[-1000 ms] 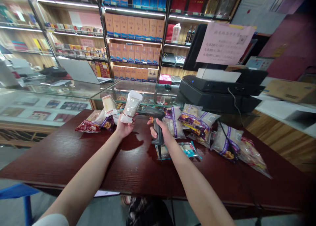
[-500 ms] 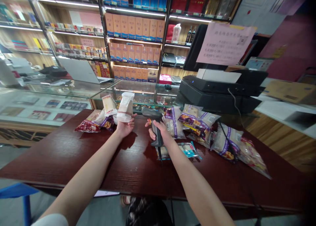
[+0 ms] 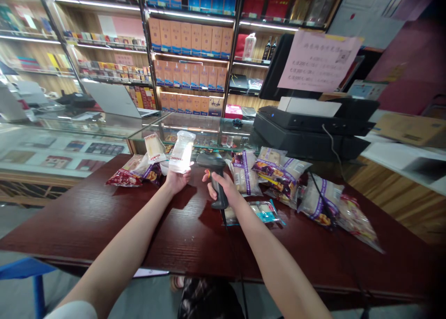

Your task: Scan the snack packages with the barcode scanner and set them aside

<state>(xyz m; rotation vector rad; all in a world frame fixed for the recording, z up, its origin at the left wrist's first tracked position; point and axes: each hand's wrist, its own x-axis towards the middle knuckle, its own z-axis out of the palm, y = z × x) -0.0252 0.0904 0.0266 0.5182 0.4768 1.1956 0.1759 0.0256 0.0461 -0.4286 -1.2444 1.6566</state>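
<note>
My left hand (image 3: 178, 179) is closed around the lower end of a white wrapped food package (image 3: 181, 151), held upright above the table. In my right hand (image 3: 223, 185) is a black handheld barcode scanner (image 3: 216, 172), its head turned left toward the package and its cable hanging down. Just left of the package, a similar wrapped package (image 3: 154, 148) leans on a red bag (image 3: 126, 172) and a purple bag (image 3: 153, 174). Beneath my right wrist lies a flat blue-and-clear packet (image 3: 263, 212), partly hidden.
Several purple-banded food bags (image 3: 245, 172) lie to the right on the dark red table (image 3: 167, 244). A glass counter (image 3: 195, 122) stands behind, with a laptop (image 3: 113, 98). A monitor with a pink notice (image 3: 318, 61) and a black printer-like machine (image 3: 306, 123) are back right. A blue stool (image 3: 28, 268) stands lower left.
The white package has shifted slightly right and tilted, and a bright light patch now shows on it. The scanner has moved a little left, toward it.
</note>
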